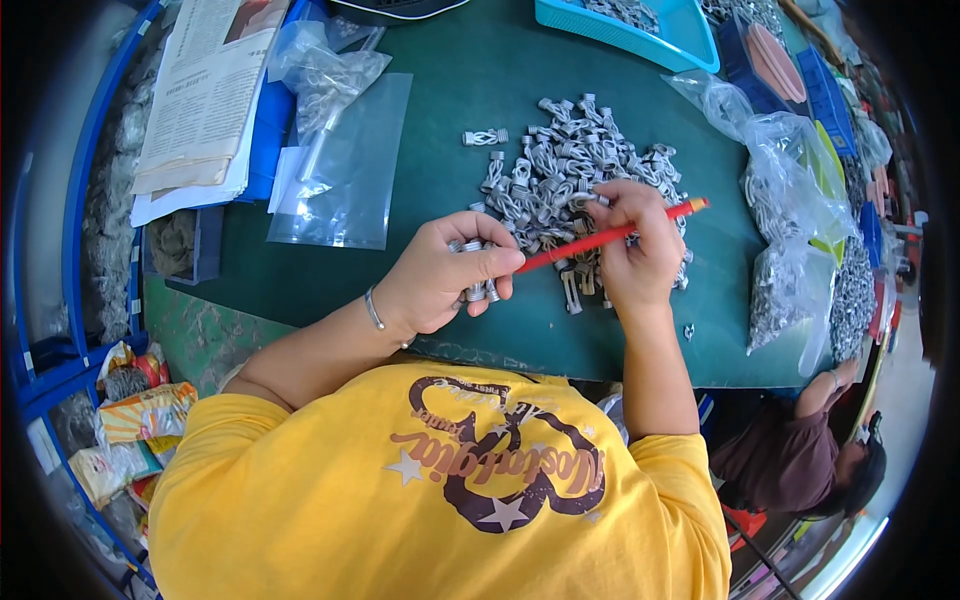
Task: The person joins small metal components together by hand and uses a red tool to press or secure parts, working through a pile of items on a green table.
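Small grey looped parts with ribbed ends (560,165) lie in a loose heap on the green tabletop. My left hand (455,270), with a silvery bangle at the wrist, is closed around several of these grey parts (474,272) just in front of the heap. A slim red stick (580,246) with a yellowish end slants from my left thumb up to the right. My right hand (640,245) is curled over the stick at the heap's right side. Its fingertips touch or nearly touch the grey parts, and whether they pinch one is hidden.
Clear plastic bags (345,170) and newspaper (205,90) lie at the left. A turquoise basket (640,38) stands at the far edge. Filled clear bags (790,230) line the right side. Another person (800,450) sits at the lower right. Blue shelving (60,385) borders the left.
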Available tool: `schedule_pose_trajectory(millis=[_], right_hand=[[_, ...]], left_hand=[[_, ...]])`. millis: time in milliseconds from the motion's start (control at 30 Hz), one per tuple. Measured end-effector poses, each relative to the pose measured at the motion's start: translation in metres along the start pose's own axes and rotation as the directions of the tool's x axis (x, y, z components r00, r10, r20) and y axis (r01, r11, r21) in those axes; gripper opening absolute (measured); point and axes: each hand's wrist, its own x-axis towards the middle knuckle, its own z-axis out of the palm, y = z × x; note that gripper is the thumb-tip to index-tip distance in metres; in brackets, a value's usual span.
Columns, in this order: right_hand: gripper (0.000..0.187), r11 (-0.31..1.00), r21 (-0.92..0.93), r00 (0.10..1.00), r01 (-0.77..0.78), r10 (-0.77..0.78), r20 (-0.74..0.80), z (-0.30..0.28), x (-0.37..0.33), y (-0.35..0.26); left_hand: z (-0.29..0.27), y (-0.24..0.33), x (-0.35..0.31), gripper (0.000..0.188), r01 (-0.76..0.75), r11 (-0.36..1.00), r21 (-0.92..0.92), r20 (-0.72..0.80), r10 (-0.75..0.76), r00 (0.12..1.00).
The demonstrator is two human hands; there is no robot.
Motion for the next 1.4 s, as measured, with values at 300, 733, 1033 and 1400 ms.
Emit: schedule_pose_trajectory(millis=[300, 733, 1033, 1400], right_hand=[[0.025, 0.903, 0.428, 1.000, 0.026, -0.022, -0.015, -0.008, -0.018, -0.032], [0.020, 0.178, 0.816, 0.768, -0.550, 0.492, 0.410, -0.008, -0.039, -0.035], [0.035, 0.487, 0.815, 0.908, -0.315, 0.404, 0.110, -0.002, -0.047, -0.038], [0.031, 0.791, 0.611, 0.995, 0.033, -0.087, 0.058, -0.004, -0.019, -0.045]], left_hand=[[0.016, 0.008, -0.001, 0.023, -0.081, 0.893, 0.443, -0.078, 0.128, 0.989], [0.011, -0.003, 0.001, 0.021, -0.523, 0.511, 0.683, 0.186, 0.571, 0.800], [0.020, 0.003, -0.009, 0.020, -0.346, 0.740, 0.576, 0.033, 0.402, 0.915], [0.001, -0.007, 0.001, 0.028, 0.158, 0.946, -0.283, 0.058, -0.148, 0.987]])
